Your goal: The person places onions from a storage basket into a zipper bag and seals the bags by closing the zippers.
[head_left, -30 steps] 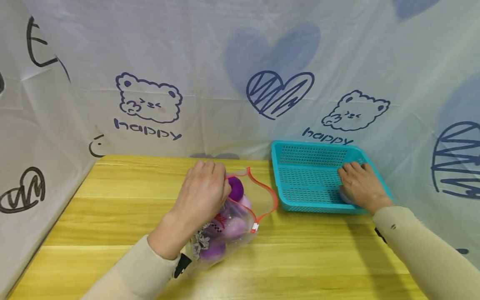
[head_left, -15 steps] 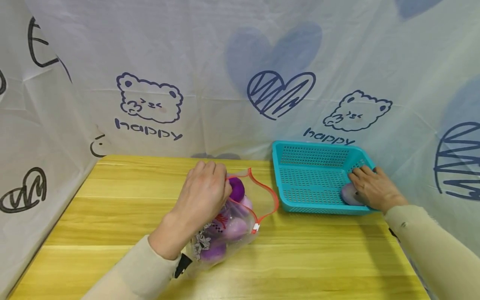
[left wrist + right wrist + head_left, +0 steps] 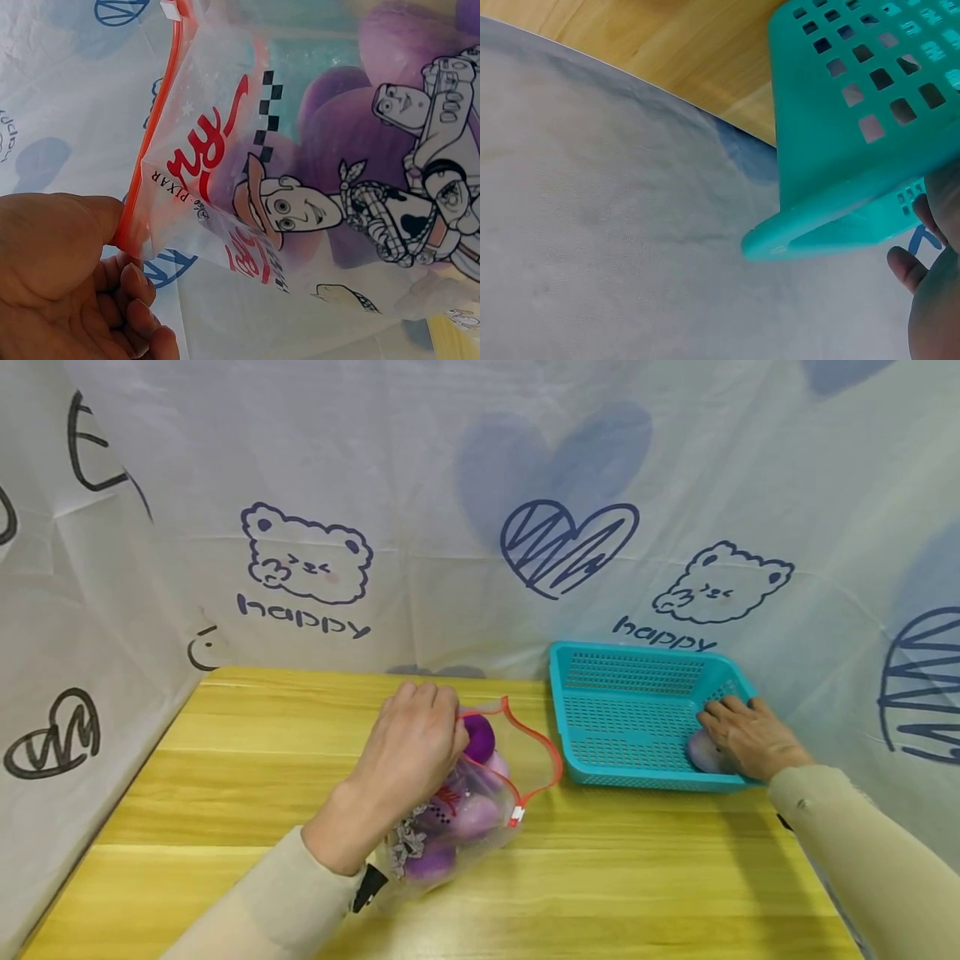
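My left hand (image 3: 412, 747) pinches the red-edged mouth of a clear slider zip bag (image 3: 487, 852), thumb against the red strip (image 3: 146, 150) in the left wrist view. Several smooth, rounded objects in light and dark purple (image 3: 352, 142) fill the bag, seen through cartoon print. Over the right end of a turquoise basket (image 3: 622, 718), my right hand (image 3: 753, 739) bends its fingers above a pale purple rounded object (image 3: 703, 753) on the basket floor. That object is partly hidden by the hand; I cannot tell if the fingers hold it.
Both the bag and the basket stand on a yellow wood-grain table (image 3: 600, 877). A white cloth (image 3: 420, 485) printed with bears and hearts hangs close behind the basket and along the sides. The white slider (image 3: 517, 814) sits at the bag's front corner.
My right hand has shifted right toward the basket's end wall, uncovering more of the pale purple object, which stays about where it was. The left hand keeps its hold on the bag.
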Motion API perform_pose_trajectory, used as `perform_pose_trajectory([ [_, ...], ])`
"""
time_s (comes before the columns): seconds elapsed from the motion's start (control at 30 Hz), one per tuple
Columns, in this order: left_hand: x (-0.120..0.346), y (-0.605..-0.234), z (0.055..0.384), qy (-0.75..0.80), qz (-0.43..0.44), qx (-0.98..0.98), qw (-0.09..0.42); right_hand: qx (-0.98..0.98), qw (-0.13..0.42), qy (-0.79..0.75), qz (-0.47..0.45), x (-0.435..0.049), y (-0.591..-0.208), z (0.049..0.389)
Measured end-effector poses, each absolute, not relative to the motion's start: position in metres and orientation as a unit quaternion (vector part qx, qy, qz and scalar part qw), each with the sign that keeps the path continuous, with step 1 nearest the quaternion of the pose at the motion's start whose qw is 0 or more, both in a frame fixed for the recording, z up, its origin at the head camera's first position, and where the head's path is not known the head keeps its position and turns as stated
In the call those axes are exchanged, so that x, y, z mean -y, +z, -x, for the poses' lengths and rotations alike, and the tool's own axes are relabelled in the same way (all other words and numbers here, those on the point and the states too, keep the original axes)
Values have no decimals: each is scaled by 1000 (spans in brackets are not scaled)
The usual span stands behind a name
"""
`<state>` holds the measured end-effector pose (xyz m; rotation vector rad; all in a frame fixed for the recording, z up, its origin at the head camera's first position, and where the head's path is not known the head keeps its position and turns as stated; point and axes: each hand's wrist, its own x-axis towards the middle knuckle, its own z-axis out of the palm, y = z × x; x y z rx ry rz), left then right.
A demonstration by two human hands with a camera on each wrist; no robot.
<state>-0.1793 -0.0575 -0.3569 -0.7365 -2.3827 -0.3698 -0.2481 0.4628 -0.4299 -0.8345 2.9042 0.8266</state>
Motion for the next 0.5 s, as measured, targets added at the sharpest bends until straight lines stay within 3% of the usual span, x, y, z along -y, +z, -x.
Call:
perform_pose_trajectory([
  [0.5,56,-357,180,-143,276,905,290,-944,14,237,231,-467,-441,255],
])
